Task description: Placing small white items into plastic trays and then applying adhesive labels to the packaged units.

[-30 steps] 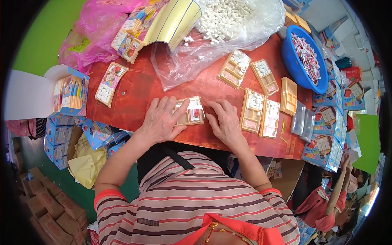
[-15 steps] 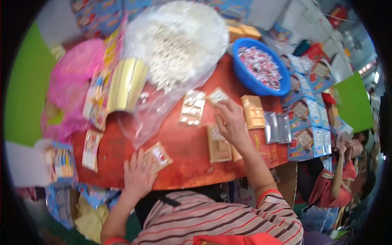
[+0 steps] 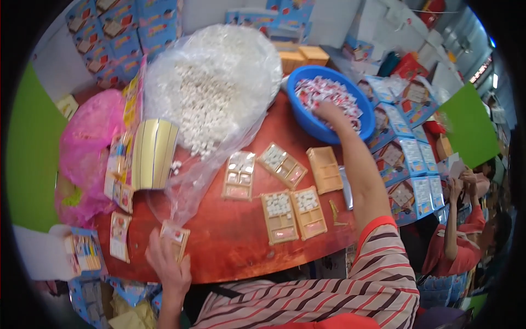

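My left hand [image 3: 167,262] curls around a small wooden box [image 3: 178,236] near the table's front left, fingers along its left side and thumb at its lower right. A white card with red print shows on the box. My right hand [image 3: 330,114] reaches into a blue basin [image 3: 300,117] heaped with small red-and-white packets [image 3: 323,90]; its fingertips are hidden among them. Between my hands lie wooden compartment trays with white cubes, among them a left tray [image 3: 239,175], a tilted tray [image 3: 282,164] and a front pair's left tray [image 3: 279,217]. A tray without cubes [image 3: 324,170] lies below the basin.
A large clear plastic bag [image 3: 257,60] of white cubes fills the back of the red table [image 3: 219,252]. A yellow striped container [image 3: 154,156] and a pink bag [image 3: 90,137] stand left. Blue printed boxes [image 3: 394,153] are stacked right; beyond them sits another person [image 3: 460,230].
My right hand has left the tilted tray and gone into the blue basin. My left hand, flat beside the box before, now grips it, and the box has shifted left. The view has shifted.
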Demonstrator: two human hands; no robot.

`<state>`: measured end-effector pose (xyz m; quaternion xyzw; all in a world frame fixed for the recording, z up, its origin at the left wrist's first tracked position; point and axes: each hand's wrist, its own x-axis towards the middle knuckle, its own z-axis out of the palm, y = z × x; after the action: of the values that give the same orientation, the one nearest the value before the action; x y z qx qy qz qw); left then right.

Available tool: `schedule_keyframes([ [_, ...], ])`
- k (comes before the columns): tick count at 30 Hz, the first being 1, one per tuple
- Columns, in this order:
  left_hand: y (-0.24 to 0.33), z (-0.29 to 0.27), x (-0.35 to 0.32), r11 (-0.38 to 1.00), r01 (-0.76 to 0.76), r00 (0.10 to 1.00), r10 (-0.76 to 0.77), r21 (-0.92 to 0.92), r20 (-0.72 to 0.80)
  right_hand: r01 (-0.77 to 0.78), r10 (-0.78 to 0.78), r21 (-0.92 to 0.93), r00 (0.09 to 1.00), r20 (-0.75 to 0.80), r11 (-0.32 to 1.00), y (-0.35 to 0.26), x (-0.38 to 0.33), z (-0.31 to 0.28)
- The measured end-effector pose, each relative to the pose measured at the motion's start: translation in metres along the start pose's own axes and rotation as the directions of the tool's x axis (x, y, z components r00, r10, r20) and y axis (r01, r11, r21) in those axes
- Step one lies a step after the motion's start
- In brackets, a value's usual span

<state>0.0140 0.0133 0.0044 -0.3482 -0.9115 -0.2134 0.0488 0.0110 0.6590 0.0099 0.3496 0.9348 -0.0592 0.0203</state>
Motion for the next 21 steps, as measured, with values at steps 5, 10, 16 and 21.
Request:
schedule_keyframes([
  [5, 0.051, 0.024, 0.101, 0.931, -0.309, 0.951, 0.309, -0.193, -0.031, -0.128, 0.123, 0.094, 0.991, 0.048, 0.987, -0.014, 0.015, -0.011],
  [10, 0.098, 0.096, 0.167, 0.962, -0.255, 0.967, 0.252, 0.095, 0.034, -0.132, 0.130, -0.010, 0.984, -0.122, 0.991, -0.028, 0.003, -0.008],
  [16, 0.115, 0.149, 0.171, 0.926, -0.268, 0.962, 0.244, 0.266, 0.119, 0.186, -0.219, -0.199, 0.963, -0.157, 0.962, 0.023, 0.016, 0.021],
  [21, 0.094, 0.128, 0.146, 0.966, -0.250, 0.958, 0.238, 0.060, 0.161, 0.218, -0.176, 0.063, 0.902, -0.395, 0.974, -0.014, -0.049, -0.011],
])
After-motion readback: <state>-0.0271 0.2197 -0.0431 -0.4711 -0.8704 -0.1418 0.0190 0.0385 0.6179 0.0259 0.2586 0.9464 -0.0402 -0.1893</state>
